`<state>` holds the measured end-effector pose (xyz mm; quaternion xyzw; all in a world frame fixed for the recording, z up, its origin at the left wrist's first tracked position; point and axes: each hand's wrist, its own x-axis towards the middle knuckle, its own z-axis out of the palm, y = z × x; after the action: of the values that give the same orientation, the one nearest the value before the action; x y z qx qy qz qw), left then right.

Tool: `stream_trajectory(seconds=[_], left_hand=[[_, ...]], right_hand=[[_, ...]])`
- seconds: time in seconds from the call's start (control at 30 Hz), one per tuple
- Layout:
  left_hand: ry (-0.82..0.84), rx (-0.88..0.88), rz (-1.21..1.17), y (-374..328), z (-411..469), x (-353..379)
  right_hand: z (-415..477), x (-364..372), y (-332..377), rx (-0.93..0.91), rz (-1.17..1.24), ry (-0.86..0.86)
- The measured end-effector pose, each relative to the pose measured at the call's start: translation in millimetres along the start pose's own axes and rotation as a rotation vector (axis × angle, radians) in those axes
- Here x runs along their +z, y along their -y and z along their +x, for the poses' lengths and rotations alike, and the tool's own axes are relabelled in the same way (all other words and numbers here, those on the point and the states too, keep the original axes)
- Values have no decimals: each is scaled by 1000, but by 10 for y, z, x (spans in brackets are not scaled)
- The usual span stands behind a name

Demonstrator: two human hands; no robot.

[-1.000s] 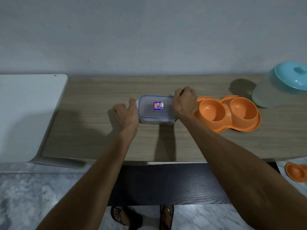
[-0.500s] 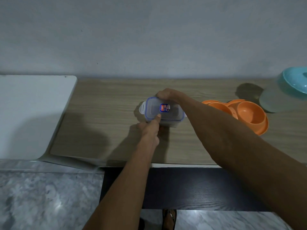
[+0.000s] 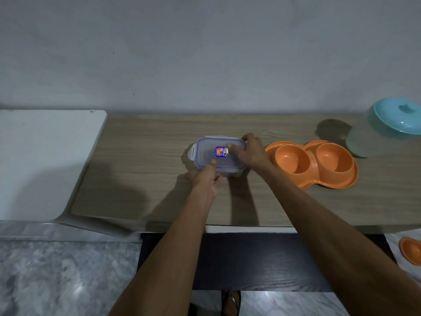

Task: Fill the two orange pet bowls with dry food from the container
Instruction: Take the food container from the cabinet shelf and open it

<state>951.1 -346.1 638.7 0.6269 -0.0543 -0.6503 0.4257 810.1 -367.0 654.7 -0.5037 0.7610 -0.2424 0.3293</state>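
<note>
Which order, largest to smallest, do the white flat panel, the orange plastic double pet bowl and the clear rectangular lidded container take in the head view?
1. The white flat panel looks largest, even though the frame edge cuts it off.
2. The orange plastic double pet bowl comes second.
3. The clear rectangular lidded container looks smallest.

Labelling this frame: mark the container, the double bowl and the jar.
container (image 3: 206,153), head view, clear lid left of the sticker.
double bowl (image 3: 292,159), head view, left basin.
jar (image 3: 398,119), head view, teal lid.

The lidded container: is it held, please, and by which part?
Yes: the left hand pinches the near edge of the container; the right hand grips its right end.
</note>
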Motion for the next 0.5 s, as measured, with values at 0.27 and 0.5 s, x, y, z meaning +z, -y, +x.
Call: stream_trajectory(seconds=[0.27,0.5], left_hand=[[-10,86,25,-84,-322,88],[6,198,148,-55,-410,16]], right_hand=[[-188,-63,38,6,92,74],[-234,-101,13,49,-34,13]])
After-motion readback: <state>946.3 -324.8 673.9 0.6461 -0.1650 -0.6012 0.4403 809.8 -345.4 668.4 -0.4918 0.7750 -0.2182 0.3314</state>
